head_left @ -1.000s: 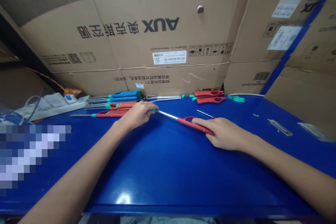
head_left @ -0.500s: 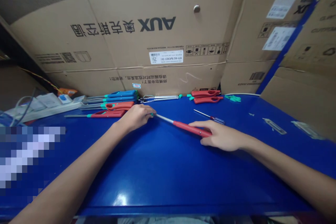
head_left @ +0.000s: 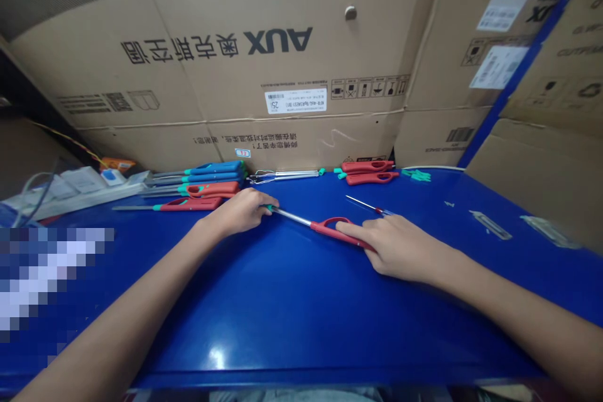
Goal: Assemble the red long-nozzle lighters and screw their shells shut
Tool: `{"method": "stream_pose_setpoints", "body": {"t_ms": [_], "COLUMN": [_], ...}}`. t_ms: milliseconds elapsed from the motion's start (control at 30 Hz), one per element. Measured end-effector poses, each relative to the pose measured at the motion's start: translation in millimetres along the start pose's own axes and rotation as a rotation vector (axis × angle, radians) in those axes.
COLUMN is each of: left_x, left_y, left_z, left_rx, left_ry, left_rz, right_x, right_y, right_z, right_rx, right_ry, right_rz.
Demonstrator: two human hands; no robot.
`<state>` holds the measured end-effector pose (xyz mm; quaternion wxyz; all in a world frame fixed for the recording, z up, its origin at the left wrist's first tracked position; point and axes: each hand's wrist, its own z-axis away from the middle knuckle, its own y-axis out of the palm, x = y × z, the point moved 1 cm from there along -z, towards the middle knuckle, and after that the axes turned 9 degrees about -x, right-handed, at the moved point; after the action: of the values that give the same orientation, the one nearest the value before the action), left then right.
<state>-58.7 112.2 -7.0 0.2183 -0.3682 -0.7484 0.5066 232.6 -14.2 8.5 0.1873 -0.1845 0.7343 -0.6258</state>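
A red long-neck lighter (head_left: 320, 227) slants across the middle of the view, its metal tube pointing left. My right hand (head_left: 400, 245) is closed on the rear of its red handle, and the trigger loop now faces away from me. At the far end of the tube, my left hand (head_left: 245, 210) pinches a small green piece (head_left: 270, 207); most of that piece is hidden by the fingers. Just behind my right hand lies a screwdriver (head_left: 362, 202), its handle partly covered. Close to my left hand rest several red lighters (head_left: 188, 203) with green collars.
Blue lighters (head_left: 214, 169) are stacked at the back left, beside a white power strip (head_left: 85, 191). Metal tubes with wires (head_left: 294, 174), red handles (head_left: 370, 173) and green pieces (head_left: 418, 174) line the back. Cardboard (head_left: 211, 75) walls the blue table (head_left: 301, 314).
My right hand has rolled the lighter about its length, so the trigger loop shows. That hand now covers part of the screwdriver. My left hand keeps its pinch at the tube's end.
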Motion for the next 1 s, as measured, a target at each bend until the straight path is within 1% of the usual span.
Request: {"method": "stream_pose_setpoints", "body": {"t_ms": [67, 200, 300, 367, 500, 633, 700, 833, 933, 1000], "left_x": [0, -5, -10, -14, -22, -30, -32, -33, -34, -34], "left_y": [-0.1, -0.9, -0.9, -0.3, 0.4, -0.9, -2.0, -3.8, -3.7, -3.0], "left_z": [0, 1, 0, -1, -3, -4, -4, -3, -4, -4], "left_rx": [0.001, -0.012, -0.021, -0.017, 0.007, 0.020, 0.018, 0.009, 0.007, 0.004], "left_ry": [0.007, 0.011, 0.008, 0.013, 0.036, 0.047, 0.057, 0.049, 0.038, 0.039], "left_rz": [0.003, 0.015, 0.033, 0.052, 0.077, 0.098, 0.119, 0.122, 0.114, 0.091], "right_x": [0, -5, -13, -19, -22, -14, -11, -8, -9, -10], "right_y": [0, 1, 0, -2, -2, 3, 5, 4, 4, 4], "right_z": [0, -1, -3, -5, -5, -4, -4, -5, -6, -6], "right_rx": [0.011, 0.071, 0.077, 0.066, 0.065, -0.070, -0.108, -0.120, -0.127, -0.136], "right_ry": [0.024, 0.130, 0.104, 0.077, 0.101, 0.042, -0.007, -0.056, -0.054, -0.038], "right_rz": [-0.076, -0.325, -0.401, -0.357, -0.197, -0.086, -0.046, 0.031, 0.073, 0.062]}}
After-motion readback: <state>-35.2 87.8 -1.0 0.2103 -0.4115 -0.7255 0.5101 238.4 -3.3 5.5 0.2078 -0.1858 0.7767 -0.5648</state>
